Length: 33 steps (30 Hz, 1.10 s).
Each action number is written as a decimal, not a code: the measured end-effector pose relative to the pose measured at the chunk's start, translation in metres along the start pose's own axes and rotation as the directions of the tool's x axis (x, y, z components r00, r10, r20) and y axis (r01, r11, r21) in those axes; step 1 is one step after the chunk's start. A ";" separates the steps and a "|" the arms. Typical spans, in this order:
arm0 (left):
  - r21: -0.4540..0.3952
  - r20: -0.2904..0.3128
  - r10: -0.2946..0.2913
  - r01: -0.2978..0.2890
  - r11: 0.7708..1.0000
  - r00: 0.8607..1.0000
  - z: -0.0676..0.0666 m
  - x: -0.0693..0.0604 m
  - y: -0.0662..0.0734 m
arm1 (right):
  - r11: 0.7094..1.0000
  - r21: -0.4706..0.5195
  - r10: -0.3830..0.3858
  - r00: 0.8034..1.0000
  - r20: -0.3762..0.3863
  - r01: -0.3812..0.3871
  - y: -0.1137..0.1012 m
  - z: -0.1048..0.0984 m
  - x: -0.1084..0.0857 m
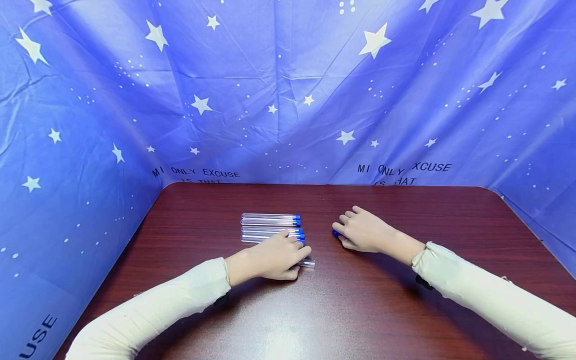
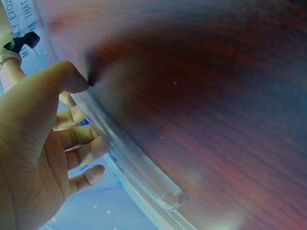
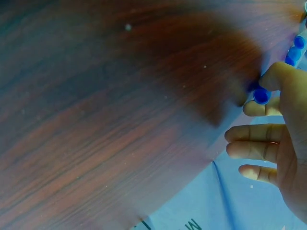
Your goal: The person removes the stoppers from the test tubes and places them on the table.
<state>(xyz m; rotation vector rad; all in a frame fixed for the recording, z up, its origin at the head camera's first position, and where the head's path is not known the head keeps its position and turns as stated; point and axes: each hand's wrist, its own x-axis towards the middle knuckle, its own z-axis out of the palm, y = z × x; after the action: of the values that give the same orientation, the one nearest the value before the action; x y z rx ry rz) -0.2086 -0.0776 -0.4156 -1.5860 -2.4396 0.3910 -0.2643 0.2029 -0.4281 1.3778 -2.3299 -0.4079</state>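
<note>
My left hand [image 1: 275,256] grips a clear test tube [image 1: 308,263] just above the table. The tube's bare end sticks out to the right of the fingers. In the left wrist view, the tube's rounded end [image 2: 168,194] points away from the thumb. To the right, my right hand [image 1: 365,231] pinches a small blue cap [image 3: 262,96] between thumb and index finger, the other fingers held apart from it. Several clear test tubes with blue caps [image 1: 270,220] lie side by side beyond the left hand, which partly covers the nearest ones.
Everything lies on a dark red-brown wood-grain table [image 1: 405,310]. A blue curtain [image 1: 252,125] with white stars hangs along its back and sides. Bright glare shows on the table's front middle.
</note>
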 end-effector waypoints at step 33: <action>-0.062 0.142 -0.067 0.076 0.995 0.988 -0.006 -0.001 -0.004 | 0.999 0.032 0.011 0.999 0.038 -0.013 0.001 -0.006 0.003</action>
<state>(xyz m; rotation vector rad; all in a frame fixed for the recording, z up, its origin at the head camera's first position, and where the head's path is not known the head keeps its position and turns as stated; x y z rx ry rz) -0.2102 -0.0791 -0.4089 -1.5405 -2.6324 0.4255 -0.2636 0.2008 -0.4213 1.3819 -2.3839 -0.3976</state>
